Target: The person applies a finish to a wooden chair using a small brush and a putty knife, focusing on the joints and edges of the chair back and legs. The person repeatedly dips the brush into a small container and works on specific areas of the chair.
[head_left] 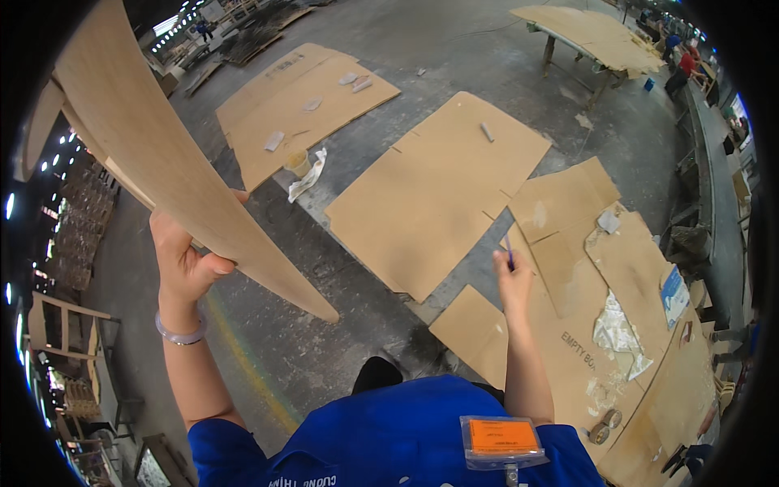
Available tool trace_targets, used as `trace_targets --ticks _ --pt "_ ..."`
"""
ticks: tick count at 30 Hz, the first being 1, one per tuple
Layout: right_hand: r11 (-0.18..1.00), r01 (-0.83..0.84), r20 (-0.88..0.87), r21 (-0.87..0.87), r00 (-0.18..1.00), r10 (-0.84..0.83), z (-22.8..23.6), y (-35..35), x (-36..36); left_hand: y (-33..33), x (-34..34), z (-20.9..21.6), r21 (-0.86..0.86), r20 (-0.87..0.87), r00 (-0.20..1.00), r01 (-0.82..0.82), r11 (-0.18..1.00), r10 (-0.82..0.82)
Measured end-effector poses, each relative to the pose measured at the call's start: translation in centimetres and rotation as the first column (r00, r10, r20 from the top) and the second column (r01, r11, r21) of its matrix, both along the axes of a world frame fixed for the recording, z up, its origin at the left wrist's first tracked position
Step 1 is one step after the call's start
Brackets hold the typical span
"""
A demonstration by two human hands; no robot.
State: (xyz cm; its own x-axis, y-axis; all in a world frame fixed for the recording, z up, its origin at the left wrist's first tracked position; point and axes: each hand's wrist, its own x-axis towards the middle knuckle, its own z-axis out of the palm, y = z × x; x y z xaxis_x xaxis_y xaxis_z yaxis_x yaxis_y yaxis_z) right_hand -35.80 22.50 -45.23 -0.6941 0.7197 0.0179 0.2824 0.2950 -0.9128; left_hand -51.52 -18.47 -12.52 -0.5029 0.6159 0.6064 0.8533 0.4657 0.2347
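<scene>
My left hand grips a pale, curved wooden furniture part, raised at the upper left. Its broad length tapers to a point in front of me. My thumb lies on its near side, and most of the fingers are hidden behind it. Further wooden members join it at the far left. Held upright in my closed right hand is a thin purple pen-like stick; its exact kind is not clear. That hand is over the cardboard edge, apart from the wood.
Flat cardboard sheets lie in front, one with a small grey roll. A yellowish cup and white cloth sit between sheets. Tape rolls rest at lower right. A wooden chair frame stands left; people work far right.
</scene>
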Motion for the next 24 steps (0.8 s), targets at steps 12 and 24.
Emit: trace_targets --ticks 12,24 --pt "0.934 -0.185 0.451 0.307 0.892 0.028 -8.4 -13.8 -9.4 -4.6 -5.7 -1.5 0.03 -0.236 0.959 -0.154 0.988 0.157" --pt "0.942 -0.095 0.579 0.322 0.807 -0.117 -15.5 -6.7 -17.6 -3.8 -13.7 -1.7 0.07 -0.24 0.97 -0.008 0.997 0.025"
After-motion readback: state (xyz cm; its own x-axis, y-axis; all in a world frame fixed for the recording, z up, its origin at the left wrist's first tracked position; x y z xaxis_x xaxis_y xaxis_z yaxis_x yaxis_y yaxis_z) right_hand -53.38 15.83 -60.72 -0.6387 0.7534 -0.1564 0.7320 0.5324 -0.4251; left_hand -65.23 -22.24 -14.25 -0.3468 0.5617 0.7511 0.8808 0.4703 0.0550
